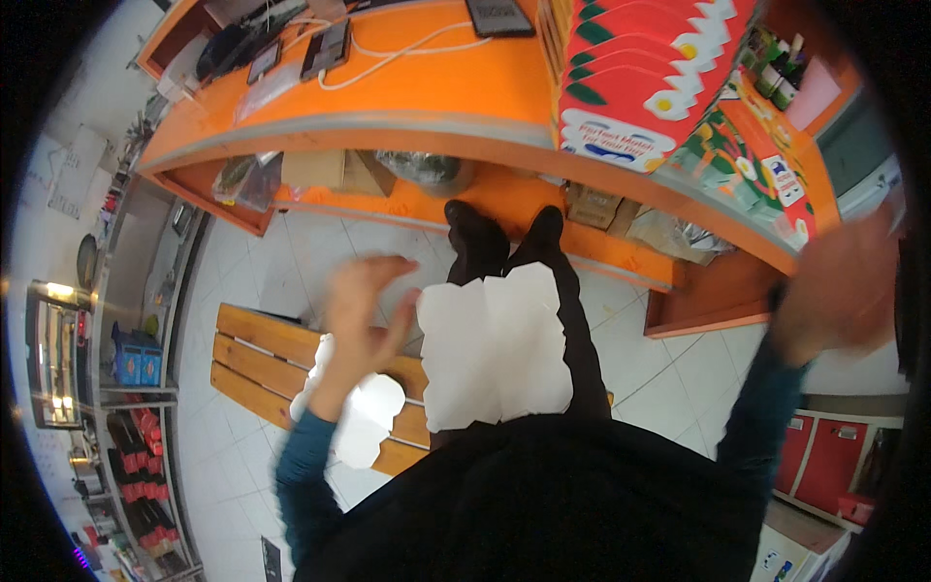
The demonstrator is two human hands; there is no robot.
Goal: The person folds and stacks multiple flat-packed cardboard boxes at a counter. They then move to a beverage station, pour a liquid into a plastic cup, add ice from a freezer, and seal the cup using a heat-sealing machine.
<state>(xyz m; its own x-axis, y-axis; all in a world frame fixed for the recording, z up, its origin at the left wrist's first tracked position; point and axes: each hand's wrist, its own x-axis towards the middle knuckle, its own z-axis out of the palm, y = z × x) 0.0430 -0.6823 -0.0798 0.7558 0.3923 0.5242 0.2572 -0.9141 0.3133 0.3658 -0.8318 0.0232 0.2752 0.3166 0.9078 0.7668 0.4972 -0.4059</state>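
A flat white die-cut cardboard sheet (pixel 499 354) lies across my lap, over my black trousers. My left hand (pixel 361 315) hovers just left of it, fingers spread, holding nothing, above the wooden bench (pixel 262 354). More white cardboard blanks (pixel 367 417) lie on the bench beneath that hand. My right hand (pixel 842 291) is raised far to the right, blurred by motion, nothing visible in it. My black shoes (pixel 504 233) rest on the white tiled floor.
An orange counter (pixel 427 87) curves ahead with phones, cables and a stack of red-and-white folded boxes (pixel 640 78). Its lower shelf holds cartons and bags. Shelving with red items (pixel 145 466) stands at left; red cabinets (pixel 824 456) at right.
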